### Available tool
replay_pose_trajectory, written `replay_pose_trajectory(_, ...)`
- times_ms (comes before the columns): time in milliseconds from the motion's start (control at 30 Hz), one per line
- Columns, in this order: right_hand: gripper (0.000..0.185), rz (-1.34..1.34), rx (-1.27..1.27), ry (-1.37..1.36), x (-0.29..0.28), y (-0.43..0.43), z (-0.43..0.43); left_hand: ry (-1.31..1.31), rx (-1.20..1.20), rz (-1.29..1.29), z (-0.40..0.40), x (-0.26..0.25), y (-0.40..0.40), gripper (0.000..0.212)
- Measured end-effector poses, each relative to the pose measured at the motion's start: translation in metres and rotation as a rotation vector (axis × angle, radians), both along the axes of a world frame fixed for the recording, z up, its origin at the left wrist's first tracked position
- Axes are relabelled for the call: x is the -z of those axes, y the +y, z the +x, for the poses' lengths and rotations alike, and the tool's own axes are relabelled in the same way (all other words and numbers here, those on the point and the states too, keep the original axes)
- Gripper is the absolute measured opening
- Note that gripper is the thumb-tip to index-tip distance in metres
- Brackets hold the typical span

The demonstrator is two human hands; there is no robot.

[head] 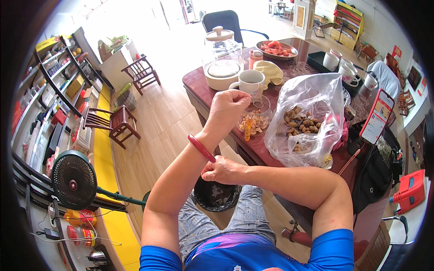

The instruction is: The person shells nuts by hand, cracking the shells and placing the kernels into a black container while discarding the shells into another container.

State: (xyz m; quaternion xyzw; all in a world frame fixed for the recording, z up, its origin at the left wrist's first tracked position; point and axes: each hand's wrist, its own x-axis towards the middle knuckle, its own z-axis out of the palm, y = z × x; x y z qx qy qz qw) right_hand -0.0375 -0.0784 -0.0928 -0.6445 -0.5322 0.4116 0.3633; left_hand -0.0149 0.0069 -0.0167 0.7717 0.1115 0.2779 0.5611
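My left hand [231, 103], with a red bangle [201, 148] on the wrist, is raised at the left rim of a clear glass container [266, 105]. Its fingertips are pinched together; whether anything is between them is hidden. Pale shelled kernels [258, 122] fill the container's lower part, and an amber-coloured piece [248, 128] shows at its near side. My right hand [223, 170] is curled above a black bucket [215, 200] between my legs; its grip is not visible. A clear plastic bag [312, 91] of brown nuts in their shells [301, 123] lies open to the right.
Behind the container stand a white mug [251, 81], a lidded glass appliance [222, 67] and a plate of cut watermelon [276, 50]. At right are a lit phone [377, 117], a black bag [371, 179] and a tray of cups [317, 61]. A fan [74, 179] stands left.
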Motion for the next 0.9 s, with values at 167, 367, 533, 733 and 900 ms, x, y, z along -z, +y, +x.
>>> replay_pose_trajectory(167, 0.021, 0.069, 0.021, 0.011, 0.002, 0.001, -0.001, -0.049, 0.175, -0.510, -0.025, 0.002, 0.012, 0.018)
replay_pose_trajectory(367, 0.025, -0.094, 0.039, 0.028, -0.018, -0.002, 0.000, -0.273, 0.235, -1.158, -0.094, 0.052, 0.028, 0.026)
replay_pose_trajectory(533, 0.018, -0.065, 0.159, 0.137, 0.003, 0.003, 0.004, -0.346, 0.092, -1.299, -0.151, 0.093, 0.026, 0.034)
replay_pose_trajectory(733, 0.017, -0.046, 0.222, 0.138, 0.001, 0.005, 0.004, -0.293, -0.004, -1.171, -0.181, 0.106, 0.014, 0.040)
replay_pose_trajectory(900, 0.017, -0.103, 0.193, 0.191, -0.008, 0.005, 0.002, -0.212, -0.100, -0.959, -0.181, 0.101, 0.003, 0.038)
